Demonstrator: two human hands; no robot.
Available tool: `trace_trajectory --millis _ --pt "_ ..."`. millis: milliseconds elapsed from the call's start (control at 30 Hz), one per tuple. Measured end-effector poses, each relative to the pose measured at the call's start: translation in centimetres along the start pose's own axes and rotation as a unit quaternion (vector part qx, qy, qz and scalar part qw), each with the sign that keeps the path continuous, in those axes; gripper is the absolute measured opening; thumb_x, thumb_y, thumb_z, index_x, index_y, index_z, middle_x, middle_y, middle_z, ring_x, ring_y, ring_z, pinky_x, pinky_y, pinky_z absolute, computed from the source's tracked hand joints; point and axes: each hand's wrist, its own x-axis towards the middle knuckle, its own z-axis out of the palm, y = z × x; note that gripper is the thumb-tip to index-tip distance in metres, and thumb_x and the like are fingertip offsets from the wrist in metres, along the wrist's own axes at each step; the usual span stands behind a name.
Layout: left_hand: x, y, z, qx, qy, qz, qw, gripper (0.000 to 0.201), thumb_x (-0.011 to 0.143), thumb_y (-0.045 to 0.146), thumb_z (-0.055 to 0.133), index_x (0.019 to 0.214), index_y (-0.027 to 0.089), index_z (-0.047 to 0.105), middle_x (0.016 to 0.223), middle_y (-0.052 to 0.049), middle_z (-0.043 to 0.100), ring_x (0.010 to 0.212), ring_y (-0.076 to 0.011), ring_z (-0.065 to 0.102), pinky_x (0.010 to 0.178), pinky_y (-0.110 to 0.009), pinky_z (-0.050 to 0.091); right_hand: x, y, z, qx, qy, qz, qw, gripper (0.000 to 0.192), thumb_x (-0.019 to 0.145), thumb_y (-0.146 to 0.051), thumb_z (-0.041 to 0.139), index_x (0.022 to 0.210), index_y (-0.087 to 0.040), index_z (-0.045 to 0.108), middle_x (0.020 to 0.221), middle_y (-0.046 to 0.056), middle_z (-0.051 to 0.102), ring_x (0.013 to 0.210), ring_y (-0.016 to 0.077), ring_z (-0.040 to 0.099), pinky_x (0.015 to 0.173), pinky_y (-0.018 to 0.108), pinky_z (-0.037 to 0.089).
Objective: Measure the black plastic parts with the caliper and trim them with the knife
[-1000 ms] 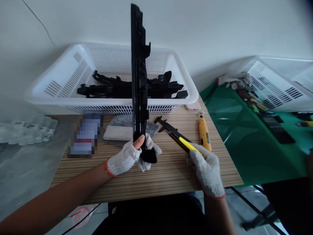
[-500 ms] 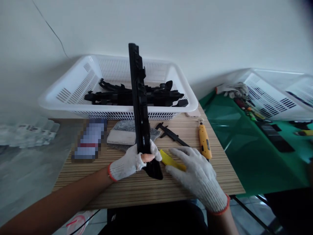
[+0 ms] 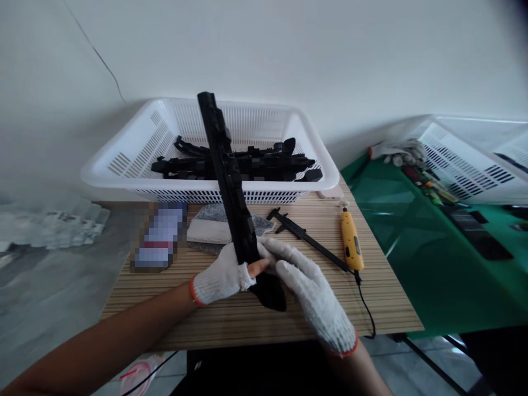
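Observation:
A long black molded plastic part stands tilted, its top leaning left over the basket. My gloved left hand is closed round its lower portion, the bare thumb across the front. Close against the part's right edge is my gloved right hand, its fingers together and bent towards the left hand's fingertips. What lies inside those right fingers is hidden. Just beyond them on the table are a grey stone slab with a pale whetstone-like block and a black caliper.
A white plastic basket with several black parts stands at the back. A yellow corded rotary tool lies at the right. A pixelated item is at the left. Beyond the right edge, a green table carries gloves, tools and another basket.
The black part has tilted further left at the top. My right hand has moved left to meet it, and the yellow strip that lay beside that hand is out of sight.

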Motion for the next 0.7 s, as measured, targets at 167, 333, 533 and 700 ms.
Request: trace_trajectory --millis 167,333,533,700 --pt "0.3 -0.8 -0.1 0.084 0.031 0.006 0.996 0.012 0.081 0.032 0.063 0.077 0.021 0.062 0.078 -0.003 0.071 0.072 -0.0197 0.064 0.069 -0.033 0.056 -0.6 0.0 -0.8 0.032 -0.027 0.038 0.998 0.053 0.090 -0.055 0.070 0.138 -0.031 0.065 0.148 0.005 0.061 0.144 0.0305 0.049 0.124 0.052 0.032" --pt "0.7 -0.1 -0.2 0.090 -0.007 0.001 0.996 0.013 0.076 0.029 0.067 0.072 0.021 0.058 0.069 0.000 0.066 0.067 -0.0188 0.061 0.065 -0.031 0.055 -1.5 -0.7 -0.8 0.035 -0.081 0.038 0.995 0.054 0.094 -0.050 0.068 0.145 -0.035 0.057 0.149 0.003 0.060 0.143 0.0272 0.051 0.123 0.049 0.035" --pt "0.5 0.0 -0.4 0.061 -0.047 -0.018 0.997 0.027 0.080 0.032 0.064 0.061 0.022 0.049 0.059 0.002 0.056 0.060 -0.0160 0.054 0.055 -0.028 0.048 -2.5 -1.1 -0.9 0.038 -0.093 0.047 0.994 0.063 0.093 -0.047 0.071 0.152 -0.038 0.048 0.153 0.003 0.056 0.143 0.0251 0.051 0.121 0.047 0.037" --pt "0.9 0.1 -0.7 0.091 -0.025 -0.004 0.996 0.021 0.078 0.026 0.062 0.059 0.021 0.054 0.058 0.001 0.059 0.056 -0.0147 0.053 0.053 -0.028 0.044 -2.8 -0.2 -2.5 0.015 -0.049 0.036 0.998 0.052 0.097 -0.053 0.060 0.146 -0.037 0.056 0.147 0.008 0.062 0.131 0.0310 0.063 0.101 0.052 0.057"
